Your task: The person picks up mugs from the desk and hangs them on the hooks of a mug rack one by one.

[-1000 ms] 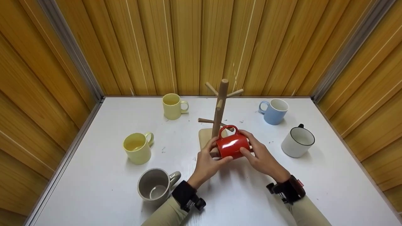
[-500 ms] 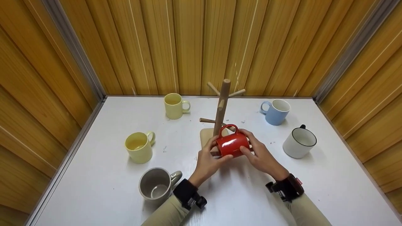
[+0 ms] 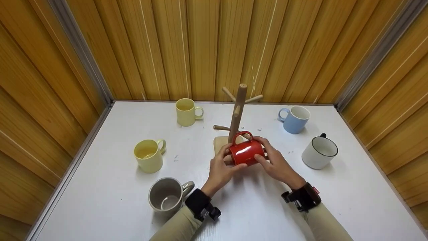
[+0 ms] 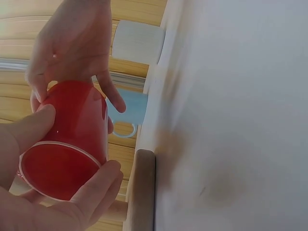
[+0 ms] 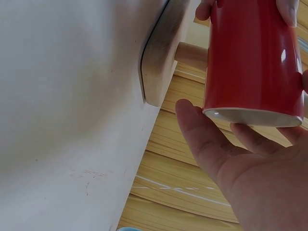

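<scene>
A red mug point(image 3: 247, 153) lies on its side in the air before the wooden mug tree point(image 3: 237, 115), its handle turned up. My left hand point(image 3: 221, 169) grips the mouth end, thumb in front and fingers around the rim in the left wrist view. At the base end my right hand point(image 3: 277, 164) holds the mug, its thumb on the front and fingers behind. The handle overlaps a lower peg point(image 3: 245, 135) of the tree; I cannot tell whether the peg passes through it. The mug hides part of the tree's base point(image 5: 158, 62).
Two yellow mugs point(image 3: 186, 112) stand left of the tree, and a grey mug point(image 3: 166, 196) is close to my left forearm. On the right are a blue mug point(image 3: 296, 119) and a white mug point(image 3: 319, 152) with a dark rim. Wood-patterned walls point(image 3: 200, 47) enclose the white table point(image 3: 110, 167).
The head view has shifted slightly. Both hands keep their hold on the red mug, which stays almost in place at the tree. The other mugs have not moved.
</scene>
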Available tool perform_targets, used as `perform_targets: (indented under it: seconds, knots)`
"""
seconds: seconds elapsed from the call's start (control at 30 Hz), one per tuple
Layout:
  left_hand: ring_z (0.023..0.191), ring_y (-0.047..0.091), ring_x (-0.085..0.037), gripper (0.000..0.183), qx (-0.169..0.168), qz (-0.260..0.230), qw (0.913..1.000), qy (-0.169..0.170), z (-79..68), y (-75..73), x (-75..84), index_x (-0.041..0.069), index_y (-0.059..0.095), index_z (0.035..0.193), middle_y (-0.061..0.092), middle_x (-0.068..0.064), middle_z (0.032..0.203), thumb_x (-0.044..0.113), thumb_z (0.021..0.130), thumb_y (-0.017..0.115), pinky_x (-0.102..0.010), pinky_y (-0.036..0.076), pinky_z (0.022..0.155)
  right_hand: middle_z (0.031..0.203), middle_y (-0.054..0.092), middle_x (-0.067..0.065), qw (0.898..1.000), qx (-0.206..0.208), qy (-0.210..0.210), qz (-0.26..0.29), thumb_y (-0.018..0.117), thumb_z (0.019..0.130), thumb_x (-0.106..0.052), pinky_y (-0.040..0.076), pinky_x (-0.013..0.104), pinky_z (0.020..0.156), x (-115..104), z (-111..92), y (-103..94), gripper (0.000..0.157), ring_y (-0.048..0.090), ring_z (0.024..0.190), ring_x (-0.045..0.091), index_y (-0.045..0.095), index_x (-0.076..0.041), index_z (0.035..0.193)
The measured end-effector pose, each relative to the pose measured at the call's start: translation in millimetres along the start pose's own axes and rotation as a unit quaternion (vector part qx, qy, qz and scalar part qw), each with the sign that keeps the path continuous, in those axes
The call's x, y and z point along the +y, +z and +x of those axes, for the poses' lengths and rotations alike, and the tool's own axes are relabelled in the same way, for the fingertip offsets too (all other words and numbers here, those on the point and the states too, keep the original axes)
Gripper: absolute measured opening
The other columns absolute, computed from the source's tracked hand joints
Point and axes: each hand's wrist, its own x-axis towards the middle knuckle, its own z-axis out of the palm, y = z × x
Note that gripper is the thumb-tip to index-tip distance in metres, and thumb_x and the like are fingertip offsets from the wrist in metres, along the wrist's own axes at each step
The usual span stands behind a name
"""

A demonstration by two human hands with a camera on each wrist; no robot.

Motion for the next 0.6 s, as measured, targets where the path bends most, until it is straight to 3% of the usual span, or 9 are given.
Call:
perform_targets:
  seconds: [0.3, 0.6]
  knots:
    - [0.121, 0.065, -0.027, 0.080, 0.021, 0.029, 0.9994, -0.002, 3.9, -1.9, -4.4, 0.010, 0.053, 0.146, 0.066, -0.014, 0.135, 0.019, 0.077, 0.092, -0.046, 0.052, 0.102, 0.144, 0.056, 0.018, 1.000, -0.006, 0.005, 0.009, 0.062, 0.102, -0.018, 0.059, 0.046, 0.087, 3, 7, 3.1, 0.053, 0.064, 0.112, 0.033, 0.041, -0.014, 0.151]
    - [0.124, 0.064, -0.029, 0.081, 0.033, 0.032, 0.9989, 0.003, 5.4, -4.1, -5.0, 0.008, 0.054, 0.145, 0.066, -0.015, 0.135, 0.019, 0.075, 0.093, -0.048, 0.049, 0.106, 0.145, 0.055, 0.016, 1.000, -0.009, 0.012, 0.012, 0.062, 0.102, -0.017, 0.059, 0.046, 0.089, 7, 12, 5.9, 0.051, 0.064, 0.113, 0.033, 0.042, -0.014, 0.148]
